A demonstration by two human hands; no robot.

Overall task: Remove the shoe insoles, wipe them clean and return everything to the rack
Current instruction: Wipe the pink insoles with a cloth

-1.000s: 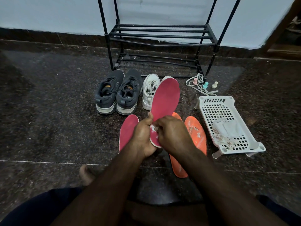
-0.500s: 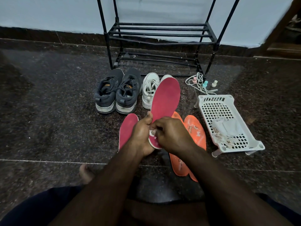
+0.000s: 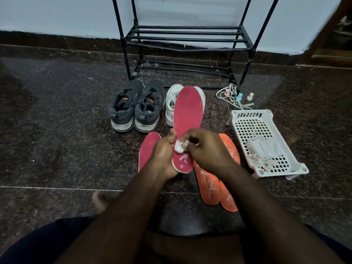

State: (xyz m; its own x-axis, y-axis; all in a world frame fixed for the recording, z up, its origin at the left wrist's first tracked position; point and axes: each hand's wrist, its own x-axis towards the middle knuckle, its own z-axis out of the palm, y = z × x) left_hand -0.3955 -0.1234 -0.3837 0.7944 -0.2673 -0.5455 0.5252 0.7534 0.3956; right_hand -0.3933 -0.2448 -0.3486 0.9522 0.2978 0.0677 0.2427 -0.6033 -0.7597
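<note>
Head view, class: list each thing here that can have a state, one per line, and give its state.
Left hand: grips the held red insole.
Right hand: pinches a white wad.
Held red insole: raised, white smears near its heel.
White wad: pressed on that insole.
Second red insole: flat on floor.
Orange insoles: on floor, overlapping.
Dark shoes: upright, paired.
Rack: shelves bare.
Basket: holds crumpled wipes.

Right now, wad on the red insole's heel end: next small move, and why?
Probably drag the white wad along the held red insole toward its toe. The right hand pinches the wad near the heel, white smears show there, and the left hand has a grip on the insole's edge.
</note>
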